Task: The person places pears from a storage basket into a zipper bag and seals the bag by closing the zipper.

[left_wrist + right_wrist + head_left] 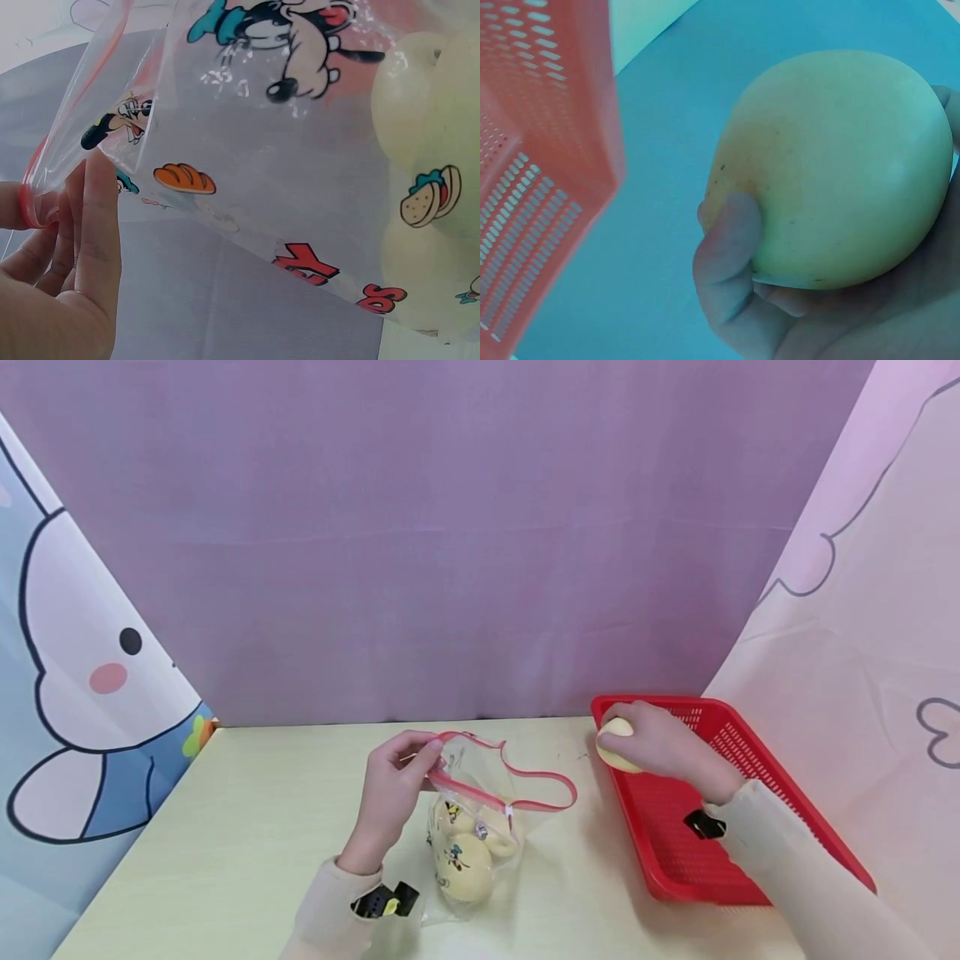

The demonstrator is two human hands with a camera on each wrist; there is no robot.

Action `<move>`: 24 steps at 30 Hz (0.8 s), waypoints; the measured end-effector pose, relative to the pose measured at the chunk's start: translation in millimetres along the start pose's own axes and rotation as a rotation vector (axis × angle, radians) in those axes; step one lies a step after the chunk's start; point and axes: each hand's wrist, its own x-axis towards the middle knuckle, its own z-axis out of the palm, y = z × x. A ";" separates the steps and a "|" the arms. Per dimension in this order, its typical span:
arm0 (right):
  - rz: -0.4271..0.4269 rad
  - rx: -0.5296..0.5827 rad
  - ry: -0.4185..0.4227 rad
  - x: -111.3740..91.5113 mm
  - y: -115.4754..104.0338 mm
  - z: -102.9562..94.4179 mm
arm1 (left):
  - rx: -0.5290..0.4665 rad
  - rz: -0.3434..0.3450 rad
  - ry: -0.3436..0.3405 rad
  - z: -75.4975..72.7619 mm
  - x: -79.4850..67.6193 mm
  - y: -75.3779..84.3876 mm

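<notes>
A clear zip bag [468,768] with cartoon prints and a red zip edge [543,807] stands on the table, its mouth spread apart. Several pale yellow fruits [467,872] lie inside it. My left hand [392,789] pinches the left end of the bag's red edge between thumb and fingers. My right hand [663,747] grips one pale yellow round fruit [840,165] above the back left rim of a red basket [637,852]. Small dark specks and a brownish patch mark that fruit; whether it is an apple or a pear I cannot tell.
The perforated plastic basket sits at the right of the pale table [292,810], to the right of the bag. A purple cloth [450,543] hangs behind the table. Printed cartoon panels [90,693] stand along both sides.
</notes>
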 end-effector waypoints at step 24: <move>-0.109 0.094 0.145 -12.7 -40.5 3.9 | 0.021 0.014 -0.008 4.3 1.4 0.1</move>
